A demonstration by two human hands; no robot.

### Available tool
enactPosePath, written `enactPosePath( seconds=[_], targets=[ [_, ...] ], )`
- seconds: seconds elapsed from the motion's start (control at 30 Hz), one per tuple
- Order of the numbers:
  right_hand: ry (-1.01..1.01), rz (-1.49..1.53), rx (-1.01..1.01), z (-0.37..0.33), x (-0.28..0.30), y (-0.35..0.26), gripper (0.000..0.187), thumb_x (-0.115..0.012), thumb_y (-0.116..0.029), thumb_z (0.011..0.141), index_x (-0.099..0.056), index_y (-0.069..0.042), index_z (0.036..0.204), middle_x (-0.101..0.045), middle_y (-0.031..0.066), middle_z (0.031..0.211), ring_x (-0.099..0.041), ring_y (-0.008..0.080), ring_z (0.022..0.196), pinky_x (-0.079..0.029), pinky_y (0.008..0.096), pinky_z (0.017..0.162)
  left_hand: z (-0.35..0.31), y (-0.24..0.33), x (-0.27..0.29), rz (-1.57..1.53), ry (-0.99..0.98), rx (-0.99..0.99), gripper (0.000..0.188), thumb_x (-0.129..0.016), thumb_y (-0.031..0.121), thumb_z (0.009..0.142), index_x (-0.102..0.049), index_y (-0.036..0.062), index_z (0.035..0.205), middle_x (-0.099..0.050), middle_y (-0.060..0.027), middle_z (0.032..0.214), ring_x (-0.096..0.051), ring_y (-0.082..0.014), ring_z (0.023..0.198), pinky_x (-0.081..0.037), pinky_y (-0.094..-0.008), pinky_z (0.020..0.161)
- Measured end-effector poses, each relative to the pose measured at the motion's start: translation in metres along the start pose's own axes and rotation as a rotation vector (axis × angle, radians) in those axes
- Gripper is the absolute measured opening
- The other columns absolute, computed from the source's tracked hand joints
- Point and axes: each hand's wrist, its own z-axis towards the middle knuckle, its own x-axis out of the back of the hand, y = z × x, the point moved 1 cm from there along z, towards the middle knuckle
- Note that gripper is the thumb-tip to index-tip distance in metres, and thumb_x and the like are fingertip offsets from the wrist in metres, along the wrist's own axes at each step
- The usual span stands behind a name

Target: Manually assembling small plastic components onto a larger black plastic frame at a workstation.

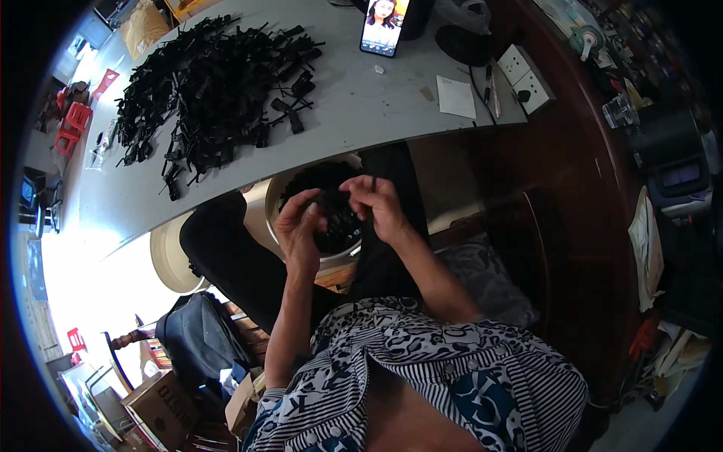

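Note:
My left hand (297, 230) and my right hand (379, 207) meet over a round metal bowl (337, 261) in my lap, filled with small black plastic parts (339, 226). Both hands pinch a small black part (331, 200) between their fingertips; the right hand also holds a thin black piece upright. On the grey table (361, 105) beyond the bowl lies a large heap of similar black parts (215, 83), spread over its left half.
A phone (384, 26) with a lit screen leans at the table's far edge. A white paper slip (456, 96), pens and white power sockets (527, 79) lie at the right end. A black bag (199, 339) and cardboard boxes sit on the floor at lower left.

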Motion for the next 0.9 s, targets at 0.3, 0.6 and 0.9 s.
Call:
enactPosePath(
  seconds=[0.3, 0.6, 0.9],
  targets=[
    [-0.062, 0.024, 0.078, 0.000, -0.013, -0.004, 0.011, -0.062, -0.013, 0.080, -0.058, -0.005, 0.074, -0.054, -0.0022, 0.066, -0.043, 0.0042, 0.053, -0.031, 0.0179, 0.047, 0.000, 0.013, -0.013, -0.198, 0.018, 0.178, 0.013, -0.054, 0.004, 0.084, -0.057, -0.0002, 0.097, -0.060, -0.0045, 0.077, -0.058, -0.0102, 0.068, -0.047, -0.0205, 0.065],
    [-0.343, -0.163, 0.067, -0.002, -0.011, -0.024, 0.018, -0.067, -0.016, 0.077, -0.054, -0.005, 0.071, -0.053, -0.0020, 0.075, -0.043, 0.0032, 0.066, -0.036, 0.0180, 0.061, 0.002, 0.013, 0.011, 0.014, -0.136, 0.189, 0.013, -0.057, -0.004, 0.076, -0.057, -0.0002, 0.089, -0.059, -0.0044, 0.074, -0.059, -0.0118, 0.061, -0.050, -0.0225, 0.060],
    [-0.267, -0.344, 0.028, 0.004, -0.013, -0.016, 0.014, -0.065, -0.016, 0.078, -0.057, -0.005, 0.077, -0.053, -0.0034, 0.071, -0.044, 0.0032, 0.063, -0.037, 0.0179, 0.057, 0.008, 0.028, -0.001, 0.284, -0.083, 0.107, 0.015, -0.055, -0.007, 0.074, -0.054, -0.0023, 0.089, -0.060, -0.0056, 0.074, -0.060, -0.0143, 0.060, -0.050, -0.0238, 0.058]
  ],
)
